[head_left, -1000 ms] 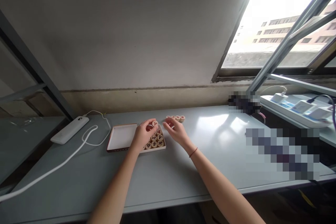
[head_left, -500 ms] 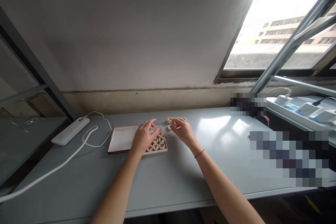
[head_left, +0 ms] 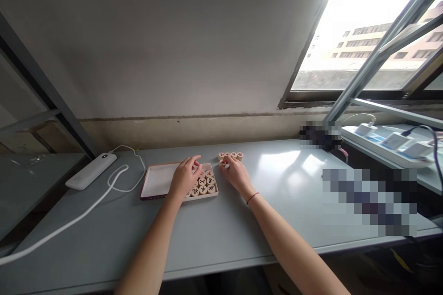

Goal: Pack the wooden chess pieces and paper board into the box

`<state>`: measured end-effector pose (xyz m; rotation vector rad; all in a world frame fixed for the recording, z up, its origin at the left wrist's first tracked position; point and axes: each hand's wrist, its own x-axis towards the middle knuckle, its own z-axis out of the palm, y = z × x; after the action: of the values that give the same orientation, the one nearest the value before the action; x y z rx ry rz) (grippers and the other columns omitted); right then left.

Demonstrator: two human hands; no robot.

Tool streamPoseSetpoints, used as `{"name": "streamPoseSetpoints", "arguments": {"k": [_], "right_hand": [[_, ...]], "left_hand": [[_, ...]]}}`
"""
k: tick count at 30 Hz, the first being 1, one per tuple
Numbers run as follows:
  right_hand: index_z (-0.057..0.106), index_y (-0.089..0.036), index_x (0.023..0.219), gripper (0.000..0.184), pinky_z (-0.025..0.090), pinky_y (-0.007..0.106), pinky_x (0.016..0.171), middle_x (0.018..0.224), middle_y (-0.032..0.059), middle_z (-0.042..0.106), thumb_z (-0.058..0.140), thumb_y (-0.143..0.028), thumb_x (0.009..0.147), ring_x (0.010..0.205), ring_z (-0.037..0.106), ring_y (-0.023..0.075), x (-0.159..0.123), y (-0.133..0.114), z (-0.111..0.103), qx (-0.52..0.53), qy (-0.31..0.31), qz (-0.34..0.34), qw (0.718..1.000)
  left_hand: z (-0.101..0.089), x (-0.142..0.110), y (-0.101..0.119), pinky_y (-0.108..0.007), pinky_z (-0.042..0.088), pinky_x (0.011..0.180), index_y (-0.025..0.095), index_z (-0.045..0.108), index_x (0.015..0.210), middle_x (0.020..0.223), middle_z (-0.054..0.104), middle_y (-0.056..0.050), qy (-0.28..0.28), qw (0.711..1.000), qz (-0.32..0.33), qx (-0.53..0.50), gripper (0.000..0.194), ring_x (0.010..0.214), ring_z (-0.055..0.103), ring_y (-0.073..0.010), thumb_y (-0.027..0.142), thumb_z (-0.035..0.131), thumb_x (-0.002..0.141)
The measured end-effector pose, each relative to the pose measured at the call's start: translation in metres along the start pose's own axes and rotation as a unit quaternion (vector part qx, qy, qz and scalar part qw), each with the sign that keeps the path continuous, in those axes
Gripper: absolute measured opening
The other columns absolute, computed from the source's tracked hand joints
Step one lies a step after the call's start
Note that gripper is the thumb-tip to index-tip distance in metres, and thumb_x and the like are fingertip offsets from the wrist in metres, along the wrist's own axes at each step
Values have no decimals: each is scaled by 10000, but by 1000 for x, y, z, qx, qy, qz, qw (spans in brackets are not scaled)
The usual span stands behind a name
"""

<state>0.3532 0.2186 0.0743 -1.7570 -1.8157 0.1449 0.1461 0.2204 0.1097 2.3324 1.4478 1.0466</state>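
Note:
My left hand [head_left: 186, 174] hovers over an open shallow box, its fingers loosely curved and apart with nothing seen between them. In the box's white tray [head_left: 217, 189] lie several round wooden Chinese chess pieces [head_left: 202, 189] with black or red characters. Just right of the tray, my right hand [head_left: 237, 176] reaches down to the table with thumb and fingers closed around a Chinese chess piece [head_left: 222, 163], partly hidden by the fingers. Behind those fingertips a short row of red-marked pieces [head_left: 234, 155] lies on the table. The box's lid [head_left: 157, 179] is left of the tray, partly behind my left hand.
A white power bank [head_left: 92, 171] and its cable [head_left: 79, 216] lie on the left of the grey table [head_left: 221, 235]. At right are a power strip [head_left: 384, 145] with plugs, a metal frame post and blurred-out items. A wall stands behind.
My right hand has lowered and shifted slightly left, bringing the piece in its fingers to the front of the row. My left hand stays over the box. The view has shifted a little.

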Motion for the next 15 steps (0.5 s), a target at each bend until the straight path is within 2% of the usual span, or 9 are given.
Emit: {"name": "streamPoseSetpoints", "arguments": {"k": [5, 10, 15], "right_hand": [[558, -199, 967, 178, 407, 265, 695, 909, 62, 648, 492, -173, 804, 839, 570, 193, 2, 2, 6, -9, 12, 9, 1000], [533, -192, 991, 181, 426, 300, 724, 897, 67, 642, 463, -180, 824, 848, 570, 211, 2, 5, 10, 4, 15, -3, 1000], [542, -193, 1030, 202, 438, 294, 674, 1051, 102, 598, 464, -287, 870, 837, 570, 200, -4, -7, -3, 37, 54, -15, 998]], "left_hand": [[-1, 0, -1, -266, 476, 712, 226, 569, 1125, 854, 650, -15, 2, 1000, -13, -4, 284, 755, 603, -153, 252, 473, 858], [-3, 1, -5, -274, 469, 722, 218, 570, 1133, 895, 668, -32, -12, 999, -33, 7, 297, 760, 609, -160, 272, 468, 860], [-7, 0, -7, -347, 434, 802, 230, 653, 931, 965, 689, -52, -67, 990, -65, 103, 253, 923, 598, -226, 217, 410, 862]]}}
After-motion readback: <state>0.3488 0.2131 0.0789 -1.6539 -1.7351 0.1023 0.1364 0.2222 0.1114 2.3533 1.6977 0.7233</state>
